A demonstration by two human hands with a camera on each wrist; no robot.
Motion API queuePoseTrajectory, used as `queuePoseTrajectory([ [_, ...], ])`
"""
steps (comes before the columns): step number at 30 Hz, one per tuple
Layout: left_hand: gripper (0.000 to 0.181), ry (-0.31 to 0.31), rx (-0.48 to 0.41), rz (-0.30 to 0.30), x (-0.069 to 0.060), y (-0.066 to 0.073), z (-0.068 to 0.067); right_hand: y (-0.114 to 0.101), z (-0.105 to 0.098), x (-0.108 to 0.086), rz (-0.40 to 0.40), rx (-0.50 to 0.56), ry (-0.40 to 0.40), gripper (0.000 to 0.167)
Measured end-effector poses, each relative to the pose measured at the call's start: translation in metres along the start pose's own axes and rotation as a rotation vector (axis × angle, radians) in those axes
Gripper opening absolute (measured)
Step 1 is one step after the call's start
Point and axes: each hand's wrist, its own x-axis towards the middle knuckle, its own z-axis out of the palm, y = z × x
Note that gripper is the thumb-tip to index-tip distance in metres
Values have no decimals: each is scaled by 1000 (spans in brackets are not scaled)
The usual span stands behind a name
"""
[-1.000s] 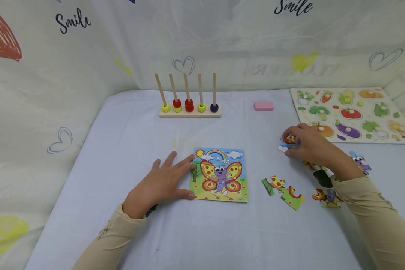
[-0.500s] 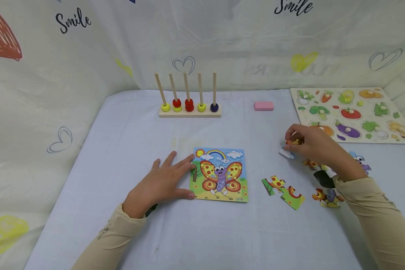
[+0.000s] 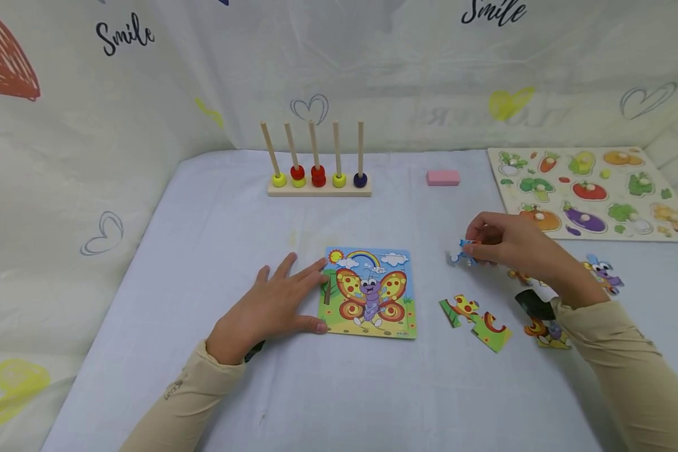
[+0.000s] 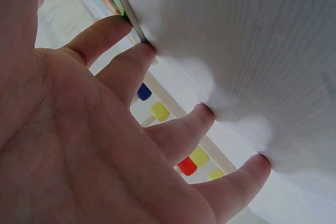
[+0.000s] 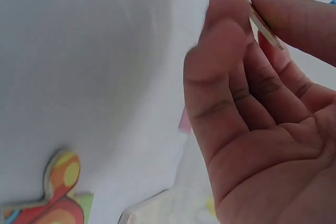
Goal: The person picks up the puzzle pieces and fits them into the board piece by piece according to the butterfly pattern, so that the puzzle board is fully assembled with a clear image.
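Observation:
A square butterfly puzzle board point(image 3: 367, 320) lies flat in the head view. My left hand point(image 3: 268, 307) rests beside it with spread fingers, thumb and a fingertip touching its left edge; the left wrist view shows the other fingertips on the tablecloth. To the board's right, my right hand point(image 3: 516, 248) pinches a blue-and-white puzzle piece point(image 3: 463, 252) between thumb and fingers. In the right wrist view that puzzle piece point(image 5: 268, 32) appears edge-on, its picture hidden. Two joined-looking green and yellow pieces point(image 3: 491, 333) lie nearer me. More pieces point(image 3: 606, 274) lie around the right forearm, partly covered by it.
At the back stands a wooden peg stand point(image 3: 319, 193) with red, yellow and dark blue beads on upright pegs. A pink block point(image 3: 443, 178) lies to its right. The vegetable knob puzzle point(image 3: 556, 172) occupies the back right. A printed curtain hangs behind the table.
My right hand has lifted and tilted the puzzle piece, turning its picture from view, and shifted slightly left with it. The left hand and board have stayed put.

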Motion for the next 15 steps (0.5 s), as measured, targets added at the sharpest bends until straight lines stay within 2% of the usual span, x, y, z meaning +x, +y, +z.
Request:
queuePoseTrajectory([
  [4, 86, -1, 1, -1, 0, 0, 0, -6, 3, -1, -45, 66, -21, 18],
  [10, 85, -5, -3, -2, 0, 0, 0, -14, 10, 1, -64, 79, -42, 31],
  [15, 85, -7, -4, -5, 0, 0, 0, -21, 15, 3, -80, 64, -24, 25],
])
